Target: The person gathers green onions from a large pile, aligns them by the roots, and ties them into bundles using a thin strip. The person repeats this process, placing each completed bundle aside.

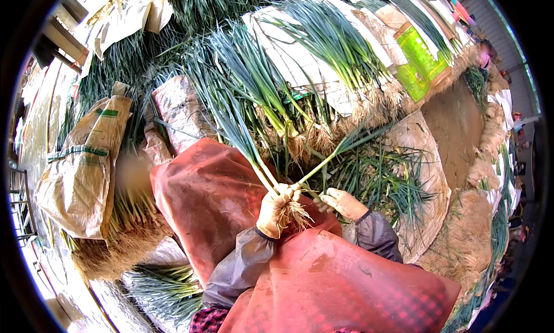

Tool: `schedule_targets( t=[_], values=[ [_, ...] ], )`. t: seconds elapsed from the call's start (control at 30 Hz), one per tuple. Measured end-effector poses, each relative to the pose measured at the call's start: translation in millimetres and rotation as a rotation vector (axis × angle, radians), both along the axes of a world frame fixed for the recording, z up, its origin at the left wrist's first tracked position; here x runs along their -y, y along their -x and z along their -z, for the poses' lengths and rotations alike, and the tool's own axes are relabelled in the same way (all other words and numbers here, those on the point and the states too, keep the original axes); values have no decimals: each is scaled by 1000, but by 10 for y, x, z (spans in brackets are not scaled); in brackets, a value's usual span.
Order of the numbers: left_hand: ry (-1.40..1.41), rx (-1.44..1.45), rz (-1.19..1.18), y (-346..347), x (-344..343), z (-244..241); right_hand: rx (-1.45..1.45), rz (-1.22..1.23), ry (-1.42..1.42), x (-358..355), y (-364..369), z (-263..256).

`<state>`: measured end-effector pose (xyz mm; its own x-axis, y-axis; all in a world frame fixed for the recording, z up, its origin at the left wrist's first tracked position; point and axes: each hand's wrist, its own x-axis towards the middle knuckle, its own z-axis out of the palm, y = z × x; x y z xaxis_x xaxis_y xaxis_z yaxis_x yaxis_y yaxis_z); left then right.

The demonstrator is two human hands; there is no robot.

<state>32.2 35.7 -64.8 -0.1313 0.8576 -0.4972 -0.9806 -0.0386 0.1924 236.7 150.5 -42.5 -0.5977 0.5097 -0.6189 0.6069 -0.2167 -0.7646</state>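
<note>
My left hand (pixel 273 209) is closed around the lower ends of a few green onions (pixel 261 174), just above their stringy pale roots (pixel 297 212). Two of these stalks lean up and left, while another stalk (pixel 321 163) slants up to the right. Close by on the right, my right hand (pixel 344 203) has its fingers curled together, and a thin leaf strip (pixel 310 192) runs from the stalks to its fingertips. Both hands are over a red waterproof apron (pixel 342 268) that covers my lap.
Ahead lie rooted green onion bunches (pixel 277 99) and another bunch on white sacking (pixel 342 47). Loose green leaves (pixel 389 177) litter a sheet (pixel 426 147) at right. A tan woven sack (pixel 82 173) covers onions at left; more onions (pixel 169 289) lie lower left.
</note>
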Motion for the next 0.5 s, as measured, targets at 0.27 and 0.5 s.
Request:
schedule_targets(
  t=[0.27,0.5],
  values=[
    [-109,-70,20,30,31,57,-380,135,-203,-96,730,-469],
    [-102,25,67,144,91,-35,-206,-157,-317,-165,982,-484]
  ],
)
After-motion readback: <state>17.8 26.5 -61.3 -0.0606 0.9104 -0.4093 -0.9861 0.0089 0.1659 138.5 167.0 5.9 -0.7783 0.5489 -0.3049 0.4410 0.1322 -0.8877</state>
